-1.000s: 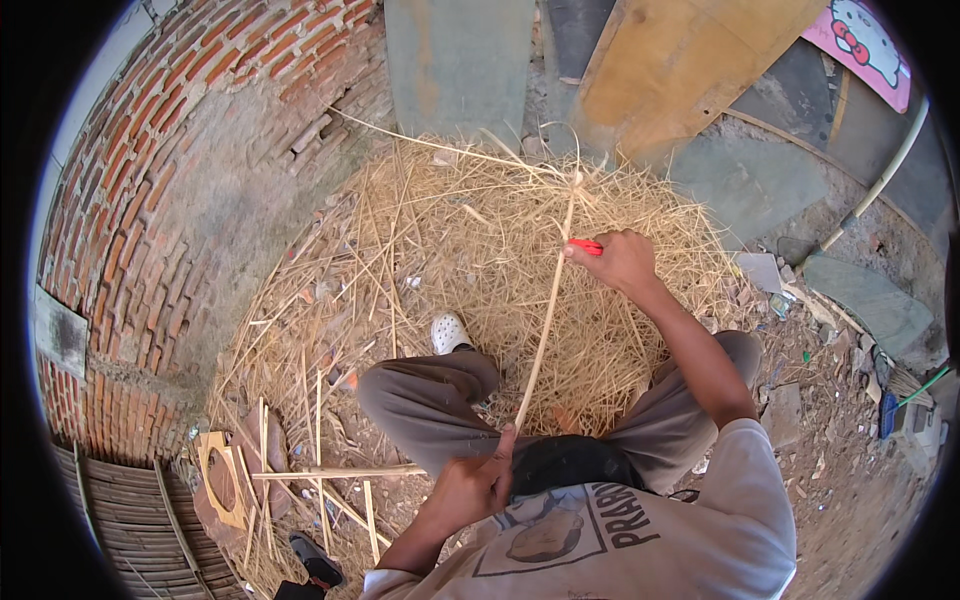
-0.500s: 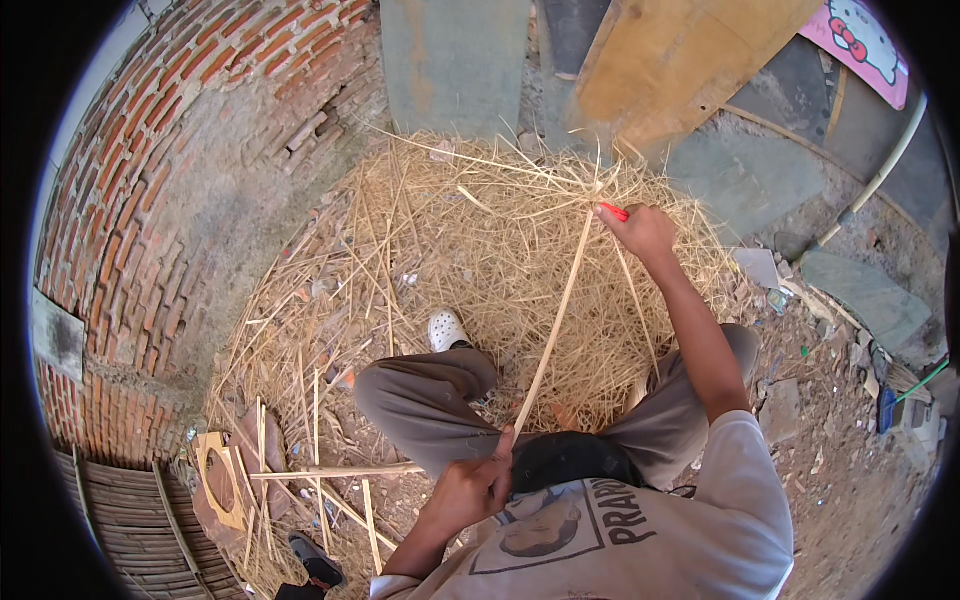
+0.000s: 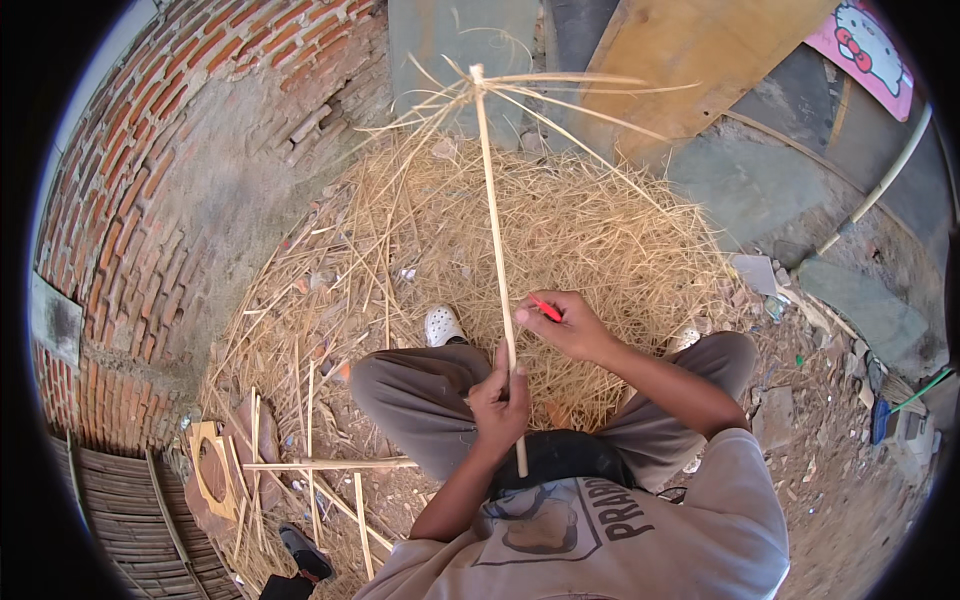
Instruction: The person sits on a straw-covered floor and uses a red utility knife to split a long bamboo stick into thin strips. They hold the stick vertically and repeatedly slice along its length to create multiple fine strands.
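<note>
A long pale bamboo strip points away from my lap, its near end by the black cloth at my waist. Curled thin shavings spread out from its far tip. My left hand is closed round the strip's lower part. Just above and to the right, my right hand is closed on a small knife with a red handle. The right thumb is at the strip's side; whether the blade touches it, I cannot tell.
A wide heap of shavings covers the ground ahead. Loose bamboo strips lie at the left, by a wooden piece with a round hole. A dark shoe shows at lower left. A brick wall and leaning boards border the heap.
My right hand has come back from the strip's far end to near my left hand, knife still in it. The strip has swung upright and left, and my left hand has moved farther up it.
</note>
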Demonstrator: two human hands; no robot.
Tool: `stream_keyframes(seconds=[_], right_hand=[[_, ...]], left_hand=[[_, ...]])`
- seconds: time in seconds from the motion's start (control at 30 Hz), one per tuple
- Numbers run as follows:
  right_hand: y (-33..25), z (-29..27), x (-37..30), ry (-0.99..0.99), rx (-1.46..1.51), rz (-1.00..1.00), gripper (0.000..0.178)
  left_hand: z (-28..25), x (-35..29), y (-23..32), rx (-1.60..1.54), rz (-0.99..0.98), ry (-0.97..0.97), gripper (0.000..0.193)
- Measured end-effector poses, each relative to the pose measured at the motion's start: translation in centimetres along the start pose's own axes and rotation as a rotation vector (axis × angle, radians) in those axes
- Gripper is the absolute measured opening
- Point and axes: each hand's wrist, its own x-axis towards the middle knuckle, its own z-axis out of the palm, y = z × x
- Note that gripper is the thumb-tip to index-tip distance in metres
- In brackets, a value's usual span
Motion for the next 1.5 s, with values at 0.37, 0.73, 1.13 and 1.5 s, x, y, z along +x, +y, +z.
stream_keyframes(seconds=[0.37,0.73,1.13,1.5], right_hand=[[1.3,-7.5,2.5,0.173,-0.23,0.118,0.03],[-1.3,-9.9,1.2,-0.232,-0.729,-0.111,0.02],[-3.7,-16.9,1.3,-0.452,-0.683,0.136,0.031],[-4.8,-20.6,0.7,-0.337,-0.844,0.199,0.027]], left_hand=[[3.7,5.8,-0.1,0.334,0.452,0.122,0.044],[-4.7,19.8,11.8,1.198,0.988,-0.537,0.053],[-11.9,18.7,7.0,1.582,0.645,-0.641,0.017],[-12.7,16.0,8.1,1.273,0.323,-0.603,0.022]])
